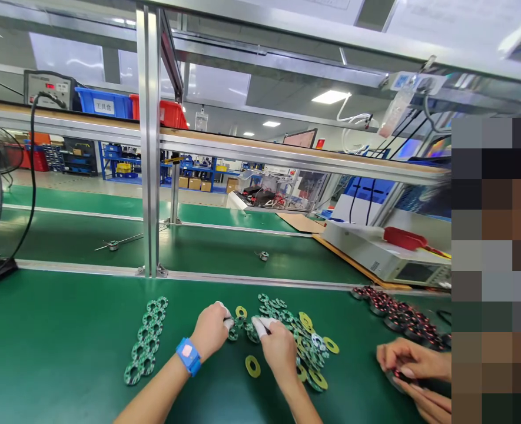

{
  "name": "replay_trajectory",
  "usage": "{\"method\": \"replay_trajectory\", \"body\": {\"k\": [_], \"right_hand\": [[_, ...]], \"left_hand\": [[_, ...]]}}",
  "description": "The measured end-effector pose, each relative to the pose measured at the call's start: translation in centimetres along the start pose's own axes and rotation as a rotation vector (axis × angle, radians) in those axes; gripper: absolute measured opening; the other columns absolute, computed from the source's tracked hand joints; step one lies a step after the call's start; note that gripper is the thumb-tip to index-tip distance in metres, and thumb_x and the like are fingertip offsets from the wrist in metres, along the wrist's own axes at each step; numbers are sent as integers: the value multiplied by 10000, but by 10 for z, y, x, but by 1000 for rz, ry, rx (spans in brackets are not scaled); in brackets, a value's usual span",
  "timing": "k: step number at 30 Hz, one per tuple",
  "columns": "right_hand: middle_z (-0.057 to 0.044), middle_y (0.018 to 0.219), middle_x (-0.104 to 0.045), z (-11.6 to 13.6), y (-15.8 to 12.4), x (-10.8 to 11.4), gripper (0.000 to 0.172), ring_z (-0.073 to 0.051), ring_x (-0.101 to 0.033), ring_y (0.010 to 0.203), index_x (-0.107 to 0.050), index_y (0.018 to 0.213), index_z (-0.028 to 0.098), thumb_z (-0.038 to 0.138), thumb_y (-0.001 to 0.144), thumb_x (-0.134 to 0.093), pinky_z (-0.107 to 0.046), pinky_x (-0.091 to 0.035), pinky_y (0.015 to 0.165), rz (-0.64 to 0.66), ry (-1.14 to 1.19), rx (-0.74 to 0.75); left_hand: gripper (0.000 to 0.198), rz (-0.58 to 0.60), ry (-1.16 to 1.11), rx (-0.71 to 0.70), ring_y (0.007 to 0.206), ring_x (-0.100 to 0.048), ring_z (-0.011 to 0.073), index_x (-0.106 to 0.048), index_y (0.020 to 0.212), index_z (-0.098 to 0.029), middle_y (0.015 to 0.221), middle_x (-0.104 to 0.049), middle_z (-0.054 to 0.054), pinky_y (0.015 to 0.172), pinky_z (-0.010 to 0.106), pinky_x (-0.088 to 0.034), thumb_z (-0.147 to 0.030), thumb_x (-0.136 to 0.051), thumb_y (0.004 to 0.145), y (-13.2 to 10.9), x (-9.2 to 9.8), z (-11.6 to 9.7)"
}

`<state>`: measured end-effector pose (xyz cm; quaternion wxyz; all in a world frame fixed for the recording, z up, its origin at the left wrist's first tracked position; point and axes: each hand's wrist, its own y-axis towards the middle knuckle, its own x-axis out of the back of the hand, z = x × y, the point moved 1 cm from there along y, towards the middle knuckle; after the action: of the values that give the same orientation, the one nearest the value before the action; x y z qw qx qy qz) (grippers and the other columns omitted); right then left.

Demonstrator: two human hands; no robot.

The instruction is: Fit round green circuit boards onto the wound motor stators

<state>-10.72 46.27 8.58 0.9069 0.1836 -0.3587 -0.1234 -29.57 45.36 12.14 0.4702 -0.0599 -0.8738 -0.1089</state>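
My left hand (212, 331), with white finger cots and a blue wristband, is closed in a pinch at a green ring-shaped circuit board (232, 335). Opposite it, my right hand (278, 346), also in white finger cots, has its thumb and finger pressed together over another ring-shaped circuit board (252, 334); the fingers partly cover it. Beside the right hand spreads a loose heap of ring boards (315, 352) mixed with yellow rings (305, 321). One yellow ring (252, 366) lies alone between my forearms. Left of my left hand, several ring boards (144, 334) lie in two neat columns.
At right a co-worker's hands (412, 371) hold a dark part with copper-coloured windings, near a pile of similar wound parts (401, 315). A metal post (151, 141) and a rail (242, 284) bound the green bench behind. A grey instrument (384, 250) stands back right.
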Motion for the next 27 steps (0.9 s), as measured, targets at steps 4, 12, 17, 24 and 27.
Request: {"method": "replay_trajectory", "body": {"k": [4,12,17,24,27], "right_hand": [[-131,904,-689,-1,2,0,337,-286,-611,871,-733,885,185,422,774,-521,-404,-466,789,33,-68,64],[-96,776,-679,6,-7,-10,251,-249,-608,763,-741,762,206,340,784,-529,-352,-476,694,62,-212,108],[-166,924,-660,-2,-6,-3,330,-333,-586,871,-705,970,156,365,778,-538,-432,-476,683,16,-323,74],[-39,1147,-629,28,-32,-29,298,-233,-492,1133,-646,1085,270,293,796,-577,-393,-347,1014,230,-253,418],[-40,1173,-622,31,-36,-46,334,-256,-449,1191,-644,1084,288,148,797,-546,-470,-277,1045,328,-234,504]], "left_hand": [[194,27,2,-36,792,-571,182,-686,780,-171,816,-626,58,700,257,-388,-204,-498,816,-1,-3,-2],[230,22,52,48,806,-588,212,-676,796,-135,868,-626,112,712,292,-415,-164,-450,825,-2,-27,-10],[331,-21,91,71,974,-552,230,-611,1068,-167,1015,-615,106,824,284,-413,-324,-591,777,5,-1,18],[125,-180,197,409,1097,-430,373,-601,831,-95,1017,-580,171,885,473,-350,-155,-622,723,-3,71,116],[90,-165,121,452,1041,-479,278,-572,762,-121,964,-586,88,883,453,-365,-142,-640,706,-3,70,132]]}}
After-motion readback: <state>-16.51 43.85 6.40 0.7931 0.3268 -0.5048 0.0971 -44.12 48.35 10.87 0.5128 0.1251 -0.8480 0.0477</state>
